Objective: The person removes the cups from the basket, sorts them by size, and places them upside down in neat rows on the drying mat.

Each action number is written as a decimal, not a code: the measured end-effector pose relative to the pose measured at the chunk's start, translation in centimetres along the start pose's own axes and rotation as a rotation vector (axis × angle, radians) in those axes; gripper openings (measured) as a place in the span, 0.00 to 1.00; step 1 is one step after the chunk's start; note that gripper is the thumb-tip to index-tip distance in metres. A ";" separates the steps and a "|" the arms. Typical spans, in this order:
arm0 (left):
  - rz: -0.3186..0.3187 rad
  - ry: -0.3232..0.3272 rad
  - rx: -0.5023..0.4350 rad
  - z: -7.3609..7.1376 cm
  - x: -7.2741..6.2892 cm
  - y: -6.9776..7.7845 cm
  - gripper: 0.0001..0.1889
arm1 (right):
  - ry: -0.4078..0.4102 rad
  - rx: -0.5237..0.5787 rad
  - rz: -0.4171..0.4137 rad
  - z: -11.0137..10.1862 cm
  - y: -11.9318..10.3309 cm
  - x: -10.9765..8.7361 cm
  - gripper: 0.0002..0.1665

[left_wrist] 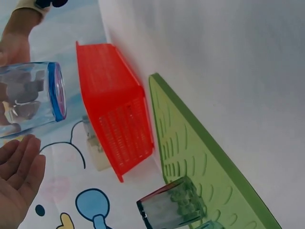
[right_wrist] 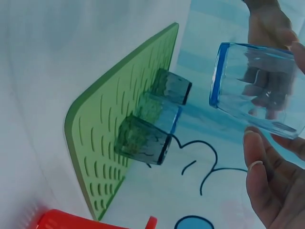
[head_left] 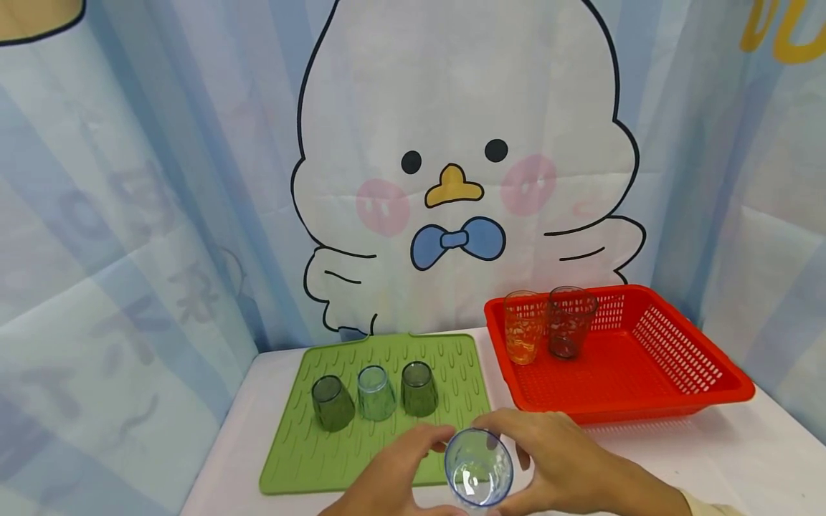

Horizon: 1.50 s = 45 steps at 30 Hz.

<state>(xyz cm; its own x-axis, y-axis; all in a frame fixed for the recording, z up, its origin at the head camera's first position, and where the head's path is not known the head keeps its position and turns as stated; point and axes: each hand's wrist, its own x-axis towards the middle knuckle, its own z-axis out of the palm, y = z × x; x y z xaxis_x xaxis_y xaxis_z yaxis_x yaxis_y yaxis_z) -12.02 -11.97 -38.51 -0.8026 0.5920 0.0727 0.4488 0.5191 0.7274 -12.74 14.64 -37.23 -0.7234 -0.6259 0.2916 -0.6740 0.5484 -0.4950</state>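
Observation:
A clear glass with a bluish tint [head_left: 479,467] is held between my two hands, its mouth upward in the head view and its thick blue base [left_wrist: 57,90] toward the table. My left hand [head_left: 393,469] curves round its left side, thumb low and fingertips near the rim. From the right, my right hand [head_left: 561,459] grips it with the index finger along the rim and the thumb below. Behind them, on a green drying mat [head_left: 290,459], a dark glass [head_left: 333,405], a pale bluish glass [head_left: 376,394] and another dark glass [head_left: 419,389] stand bottom up.
A red plastic basket [head_left: 703,390] stands right of the mat. At its left end are a clear glass [head_left: 523,330] and a greyish glass [head_left: 571,322]. The white tabletop [head_left: 761,459] meets a curtain [head_left: 452,301] with a cartoon bird behind.

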 end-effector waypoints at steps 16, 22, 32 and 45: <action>0.166 0.082 0.225 0.5 0.1 0.0 0.35 | -0.117 0.224 0.214 0.7 -1.2 0.3 0.39; 0.210 0.087 0.219 0.4 0.0 -0.2 0.34 | -0.156 0.237 0.243 0.8 -1.0 0.4 0.40; 0.101 0.100 0.100 0.0 -0.8 0.5 0.37 | 0.004 0.153 -0.064 2.6 1.8 0.3 0.49; 0.203 0.199 0.058 -0.3 -0.8 0.6 0.36 | -0.202 0.831 0.059 6.3 2.1 1.4 0.46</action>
<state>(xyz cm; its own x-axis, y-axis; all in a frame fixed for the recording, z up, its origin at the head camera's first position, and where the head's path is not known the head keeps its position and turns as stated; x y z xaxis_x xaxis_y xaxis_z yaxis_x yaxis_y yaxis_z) -11.19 -12.31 -37.95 -0.7529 0.5575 0.3498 0.6252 0.4400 0.6446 -14.22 11.44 -43.08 -0.6598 -0.7393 0.1345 -0.2509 0.0480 -0.9668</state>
